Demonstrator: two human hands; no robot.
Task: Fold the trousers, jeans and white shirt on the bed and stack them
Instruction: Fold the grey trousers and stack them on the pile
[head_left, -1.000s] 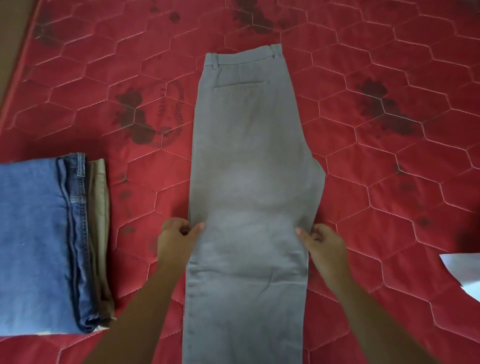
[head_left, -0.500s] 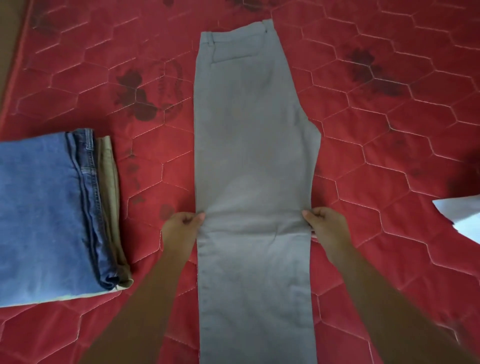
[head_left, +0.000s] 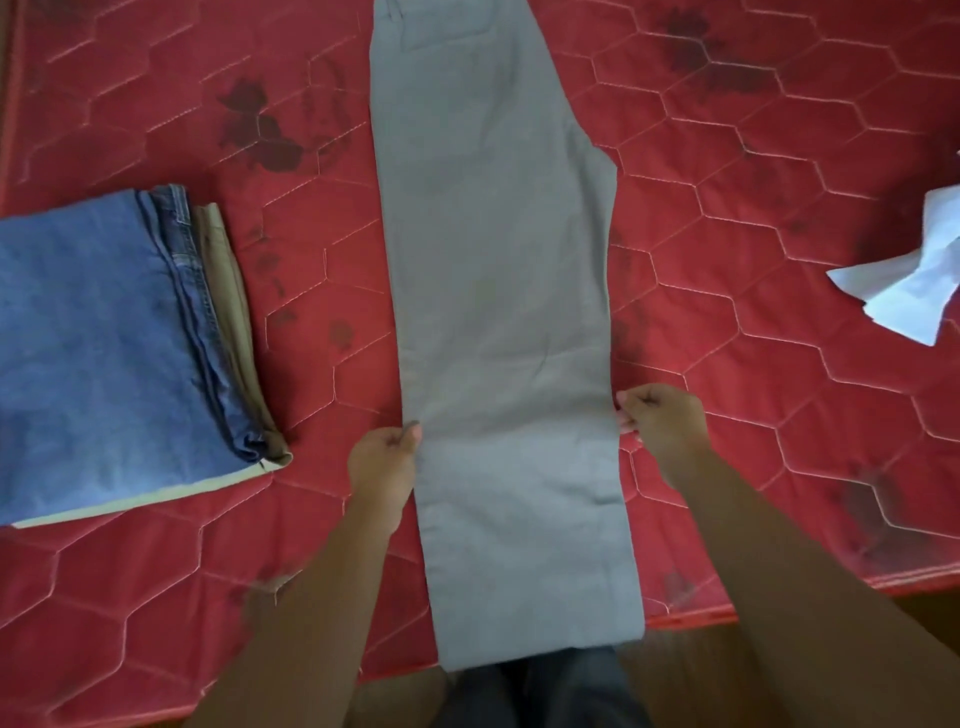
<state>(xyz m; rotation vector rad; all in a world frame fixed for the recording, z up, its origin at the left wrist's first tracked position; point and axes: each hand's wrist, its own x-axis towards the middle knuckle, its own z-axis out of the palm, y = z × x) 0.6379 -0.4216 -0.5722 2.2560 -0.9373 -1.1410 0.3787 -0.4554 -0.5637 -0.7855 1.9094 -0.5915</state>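
Head cam, going L to R. Way off to the left of the left hand there's a stack already done: folded jeans (head_left: 98, 338) on top, w/ khaki trousers (head_left: 231, 296) underneath, their edge peeking out on the side nearer the hands. Both lie flat on the red quilted bed (head_left: 779, 374).

Left hand (head_left: 384, 462) is curled, thumb and fingers nipping the left edge of the grey trousers (head_left: 498, 312), around knee height imo. That pair runs straight btwn the two hands, one leg laid over the other. Waistband is far beyond the hands & cut off by the frame top; the hem hangs a bit past the near edge of the bed.

Right hand (head_left: 660, 421) does the same on the opposite edge, fingers curled onto the seam, a touch further up than the left. Well off to the right of it sits the white shirt (head_left: 904, 291), crumpled, not folded yet, partly out of frame.

Handling-wise: the grey pair looks like light-ish woven cotton, soft & floppy, so it'll prob sag in the middle if lifted by the edges only. Doesn't look slippery tho, the quilted cover should grip it a little. Best hold imo is right where the hands are, both layers pinched at the side seams so the top leg doesn't slide off the bottom one. Nothing fragile, just watch for creases.
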